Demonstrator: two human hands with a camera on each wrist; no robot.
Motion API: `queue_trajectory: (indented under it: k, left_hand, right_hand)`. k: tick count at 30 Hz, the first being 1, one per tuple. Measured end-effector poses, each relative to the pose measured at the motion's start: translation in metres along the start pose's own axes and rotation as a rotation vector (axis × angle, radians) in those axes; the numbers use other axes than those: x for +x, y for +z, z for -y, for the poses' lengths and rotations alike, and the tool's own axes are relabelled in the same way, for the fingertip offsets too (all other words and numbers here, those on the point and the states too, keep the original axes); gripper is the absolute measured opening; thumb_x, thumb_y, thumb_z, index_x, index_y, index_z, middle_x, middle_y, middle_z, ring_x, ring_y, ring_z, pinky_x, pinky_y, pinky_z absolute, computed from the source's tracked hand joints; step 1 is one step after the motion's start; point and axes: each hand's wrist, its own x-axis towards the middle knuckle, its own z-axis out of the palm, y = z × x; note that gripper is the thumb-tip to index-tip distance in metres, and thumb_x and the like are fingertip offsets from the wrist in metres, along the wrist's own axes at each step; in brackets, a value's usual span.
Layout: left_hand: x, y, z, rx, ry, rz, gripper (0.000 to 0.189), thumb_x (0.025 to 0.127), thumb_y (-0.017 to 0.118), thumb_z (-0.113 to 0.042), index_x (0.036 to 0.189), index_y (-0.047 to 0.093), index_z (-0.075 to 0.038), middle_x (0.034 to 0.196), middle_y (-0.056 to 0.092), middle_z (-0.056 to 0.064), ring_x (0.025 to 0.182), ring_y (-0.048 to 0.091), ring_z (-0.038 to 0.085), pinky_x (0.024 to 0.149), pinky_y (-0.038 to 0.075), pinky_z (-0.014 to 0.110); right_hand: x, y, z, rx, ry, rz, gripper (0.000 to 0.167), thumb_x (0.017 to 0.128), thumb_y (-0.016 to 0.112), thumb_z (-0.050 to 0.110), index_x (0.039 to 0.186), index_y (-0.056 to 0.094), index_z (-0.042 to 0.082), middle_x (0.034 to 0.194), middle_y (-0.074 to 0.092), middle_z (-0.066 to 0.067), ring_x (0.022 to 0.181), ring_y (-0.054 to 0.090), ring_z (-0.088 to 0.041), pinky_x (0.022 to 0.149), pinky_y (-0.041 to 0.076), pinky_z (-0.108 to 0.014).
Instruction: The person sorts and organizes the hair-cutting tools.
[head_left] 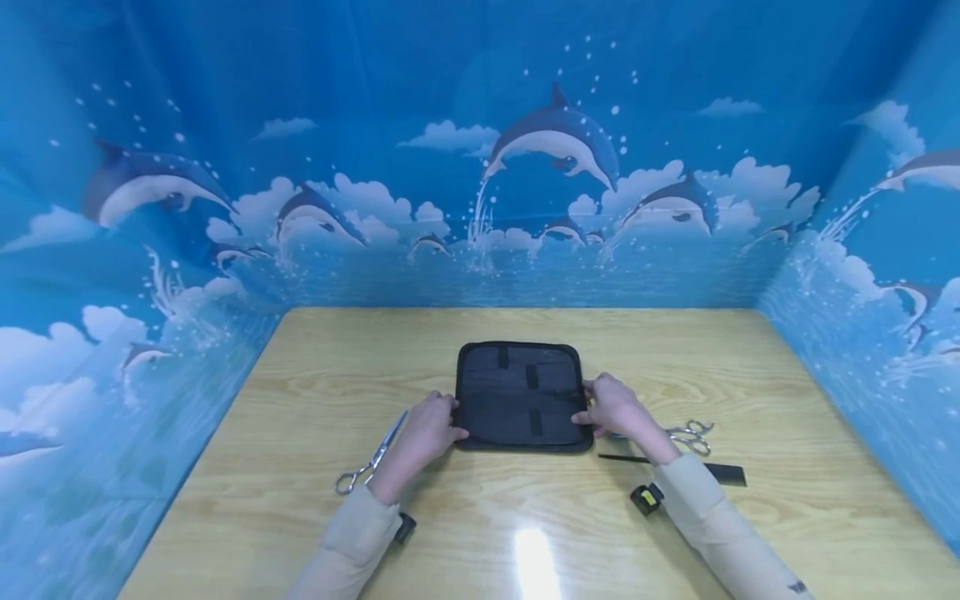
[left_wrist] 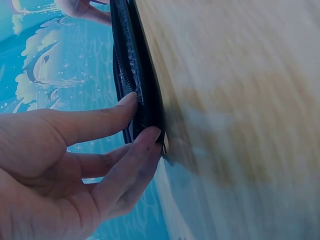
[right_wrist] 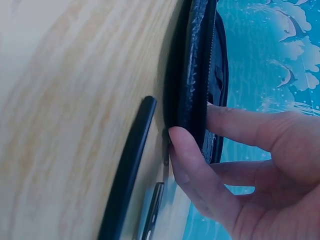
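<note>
Apt, if dragged rightward, to knock the silver metal scissors (head_left: pixel 688 435) and black thin-tailed comb (head_left: pixel 726 474) on that side: a flat black rectangular zip-edged case (head_left: pixel 495 408) on the pale wood-grain table (head_left: pixel 300 358), pinched at opposite side edges in the barely parted grips of left hand (head_left: pixel 426 429) and right hand (head_left: pixel 621 408), both reaching forward and inward.

A dolphin-print backdrop (head_left: pixel 375 100) borders the table (head_left: pixel 787 400); silver scissors (head_left: pixel 384 448) lie left, a second pair (head_left: pixel 678 432) and black comb (head_left: pixel 727 475) right.
</note>
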Motion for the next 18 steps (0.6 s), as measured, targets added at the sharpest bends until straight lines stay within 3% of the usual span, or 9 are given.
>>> queue_trajectory:
  k: [13,18]
  left_hand:
    - [-0.009,0.002,0.003,-0.004,0.005,-0.012,0.052,0.081,0.085,-0.02,0.124,0.066,0.003,0.106,0.063,0.016,0.09,0.061,0.026,0.085,0.055,0.045]
    - [-0.011,0.001,0.005,-0.007,0.009,-0.01,0.051,0.08,0.086,-0.019,0.121,0.066,0.004,0.105,0.063,0.017,0.091,0.062,0.028,0.087,0.055,0.046]
  right_hand:
    - [-0.01,0.002,0.003,0.007,-0.001,0.015,0.079,0.086,0.082,0.015,0.148,0.041,-0.01,0.131,0.053,-0.029,0.057,0.066,-0.015,0.095,0.054,-0.046]
    - [-0.014,0.004,0.002,0.041,-0.01,0.018,0.078,0.085,0.082,0.012,0.147,0.041,-0.011,0.132,0.052,-0.03,0.059,0.066,-0.015,0.086,0.058,-0.039]
